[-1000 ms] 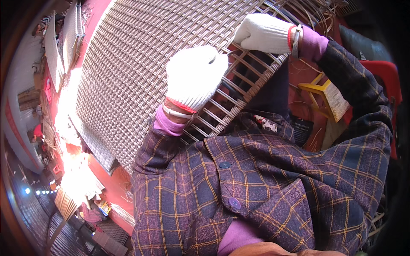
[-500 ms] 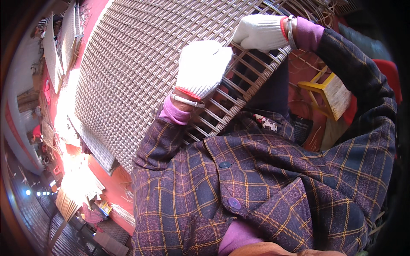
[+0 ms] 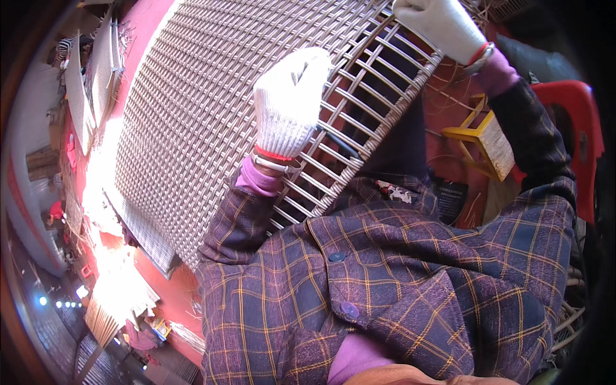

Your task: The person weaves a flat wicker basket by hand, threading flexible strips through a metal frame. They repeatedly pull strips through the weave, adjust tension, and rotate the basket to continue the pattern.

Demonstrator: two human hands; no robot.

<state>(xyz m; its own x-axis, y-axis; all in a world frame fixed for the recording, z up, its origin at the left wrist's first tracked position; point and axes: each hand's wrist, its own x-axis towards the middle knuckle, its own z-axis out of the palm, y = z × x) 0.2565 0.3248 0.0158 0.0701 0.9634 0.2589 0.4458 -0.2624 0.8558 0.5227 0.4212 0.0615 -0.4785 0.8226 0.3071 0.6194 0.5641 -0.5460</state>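
Observation:
A large panel of grey-brown woven strands (image 3: 212, 90) lies across my lap, with an open row of bare parallel strands (image 3: 359, 109) along its bound near edge. My left hand (image 3: 292, 106), in a white knitted glove, rests closed on the weave beside that row; what its fingers hold is hidden. A thin dark rod (image 3: 339, 142) sticks out near its wrist, across the bare strands. Up at the panel's far right, my right hand (image 3: 443, 29), gloved alike, is closed at one end of a weaving strand (image 3: 378, 33) that runs along the weave's edge.
To the right stand a small yellow-framed stool (image 3: 487, 141) and a red plastic chair (image 3: 577, 141). Leaning flat panels (image 3: 93, 90) are at the far left. A bright patch of sunlight (image 3: 115, 256) falls on the red floor (image 3: 170, 285), near scattered strips.
My right hand has moved up and to the right, away from my left hand. My left hand has shifted slightly left and up. The dark rod now shows beside it.

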